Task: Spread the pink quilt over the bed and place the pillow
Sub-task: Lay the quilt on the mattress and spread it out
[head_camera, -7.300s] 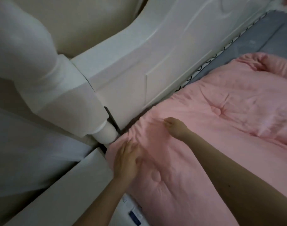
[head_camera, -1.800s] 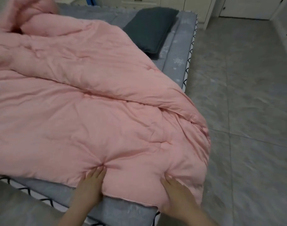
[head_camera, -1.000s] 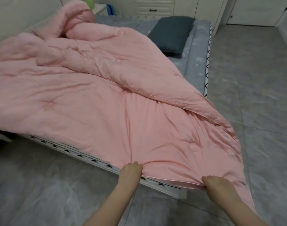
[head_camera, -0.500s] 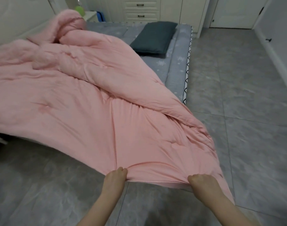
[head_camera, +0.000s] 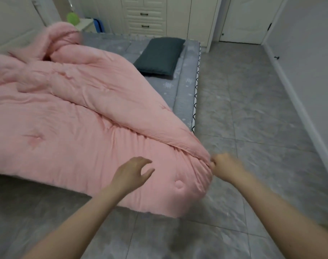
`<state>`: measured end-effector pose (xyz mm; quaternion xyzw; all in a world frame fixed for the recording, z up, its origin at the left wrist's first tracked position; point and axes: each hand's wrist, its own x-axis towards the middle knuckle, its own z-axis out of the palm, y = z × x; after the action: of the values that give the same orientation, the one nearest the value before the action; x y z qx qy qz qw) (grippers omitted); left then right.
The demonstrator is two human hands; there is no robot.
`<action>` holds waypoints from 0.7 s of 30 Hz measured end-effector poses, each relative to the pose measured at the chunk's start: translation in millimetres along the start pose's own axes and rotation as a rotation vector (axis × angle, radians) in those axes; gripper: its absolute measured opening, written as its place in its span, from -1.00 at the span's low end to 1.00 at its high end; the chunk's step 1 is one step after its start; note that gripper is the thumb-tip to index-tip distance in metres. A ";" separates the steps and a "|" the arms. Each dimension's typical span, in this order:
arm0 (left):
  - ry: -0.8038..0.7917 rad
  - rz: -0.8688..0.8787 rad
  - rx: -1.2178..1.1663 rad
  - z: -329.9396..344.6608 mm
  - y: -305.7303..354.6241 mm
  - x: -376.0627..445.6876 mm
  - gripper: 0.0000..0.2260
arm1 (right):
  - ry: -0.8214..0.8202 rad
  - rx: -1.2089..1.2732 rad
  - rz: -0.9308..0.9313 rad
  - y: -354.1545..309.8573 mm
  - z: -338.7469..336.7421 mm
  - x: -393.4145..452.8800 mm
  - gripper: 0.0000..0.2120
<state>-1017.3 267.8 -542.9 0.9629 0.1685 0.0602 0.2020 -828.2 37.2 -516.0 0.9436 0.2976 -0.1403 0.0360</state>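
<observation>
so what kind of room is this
Most likely a home bedroom: a low bed with a grey patterned sheet, a puffy pink quilt spread over it, a dark grey-green pillow, and cream wardrobe drawers behind.

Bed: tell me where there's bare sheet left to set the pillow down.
Bare grey sheet runs along the far end, from the heaped pink quilt to the dark pillow, and in a strip down the right edge. Everything nearer is under quilt, which the right hand grips at the corner; the left hand hovers open.

pink quilt: rumpled, folded over itself, draping off bed foot | pillow: dark, flat, far right corner
</observation>
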 end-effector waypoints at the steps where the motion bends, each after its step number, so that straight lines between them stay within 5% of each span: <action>1: 0.056 0.031 0.004 -29.3 10.7 19.5 -0.40 | 0.048 0.043 -0.001 -1.1 -27.7 5.0 -0.72; 6: 0.222 0.110 0.006 -144.0 82.9 127.1 -0.80 | 0.223 0.171 -0.022 31.3 -147.5 -0.3 -0.69; 10: 0.264 0.193 0.027 -157.5 171.7 202.1 -0.59 | 0.280 0.320 0.008 100.3 -199.5 -5.5 -0.56; 16: 0.278 0.437 -0.079 -110.7 303.9 278.5 -0.64 | 0.402 0.446 0.109 223.9 -250.2 14.6 -0.54; 21: 0.216 0.286 0.000 -66.4 375.3 366.1 -0.55 | 0.414 0.526 0.158 337.6 -273.0 58.6 -0.59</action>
<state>-574.2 96.6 -311.4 0.9650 0.0505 0.1914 0.1719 -522.7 -166.1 -276.4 0.9492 0.1784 -0.0146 -0.2588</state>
